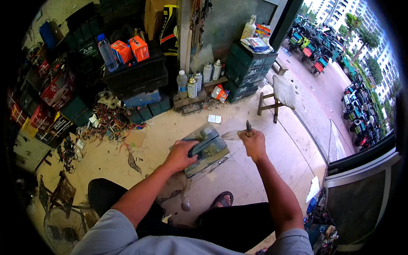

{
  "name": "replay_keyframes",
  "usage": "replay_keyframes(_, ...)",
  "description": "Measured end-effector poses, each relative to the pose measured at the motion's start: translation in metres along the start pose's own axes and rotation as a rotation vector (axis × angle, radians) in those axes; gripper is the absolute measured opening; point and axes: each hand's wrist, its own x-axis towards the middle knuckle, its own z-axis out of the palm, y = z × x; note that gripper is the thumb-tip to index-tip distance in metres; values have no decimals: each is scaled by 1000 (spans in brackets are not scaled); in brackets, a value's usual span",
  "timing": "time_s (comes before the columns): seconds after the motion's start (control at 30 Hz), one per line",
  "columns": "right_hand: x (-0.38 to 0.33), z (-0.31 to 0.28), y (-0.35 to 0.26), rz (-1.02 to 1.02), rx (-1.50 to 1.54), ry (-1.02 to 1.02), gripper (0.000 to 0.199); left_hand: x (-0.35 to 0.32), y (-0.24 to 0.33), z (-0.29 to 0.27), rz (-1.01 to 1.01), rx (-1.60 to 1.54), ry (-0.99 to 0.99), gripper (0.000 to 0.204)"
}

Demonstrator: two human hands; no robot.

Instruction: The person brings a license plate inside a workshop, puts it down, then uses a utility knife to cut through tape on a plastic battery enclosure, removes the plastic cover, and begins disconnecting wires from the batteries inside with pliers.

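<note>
Tiled floor (246, 187) looks kinda slick, so the dark green box (212, 153) could skid if I lean on it crooked, and I'd probably nick myself. Box is right under my left hand (182, 156), thumb and fingers apart on its left part; can't tell if they're actually gripping. My right hand (253, 143)'s just off its right side, fist wrapped round a small pointed tool (248, 126).

shirt (178, 246): grey, short sleeves (108, 231), cloth creased. trousers (238, 217): black, one pair. sandal (217, 200): dark, open-toed, strap across foot, toes (228, 198) showing. forearms (142, 193): bare. left hand (180, 156): bare. right hand (253, 145): bare.
</note>
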Motion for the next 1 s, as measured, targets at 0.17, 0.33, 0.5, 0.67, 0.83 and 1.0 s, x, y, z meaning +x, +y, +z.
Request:
replay_keyframes(0.17,-28,14,-33,-123,101,-135,27,-43,-7,-25,-38,144,-20,47)
replay_keyframes(0.33,-39,22,-46,67,217,-237,24,-86,-14,-28,-165,271,53,44)
replay_keyframes(0.5,-46,22,-58,258,331,-317,25,-121,-44,-20,-471,226,121,48)
replay_keyframes(0.67,-33,37,-22,239,299,-287,24,-158,-88,-36,-433,138,120,44)
replay_keyframes(0.83,-8,-16,-40,204,523,63,27,-202,-141,-40,-437,-99,170,43)
replay_keyframes(1.0,-23,5,-27,218,273,-159,25,-204,-148,-34,-502,-171,172,46)
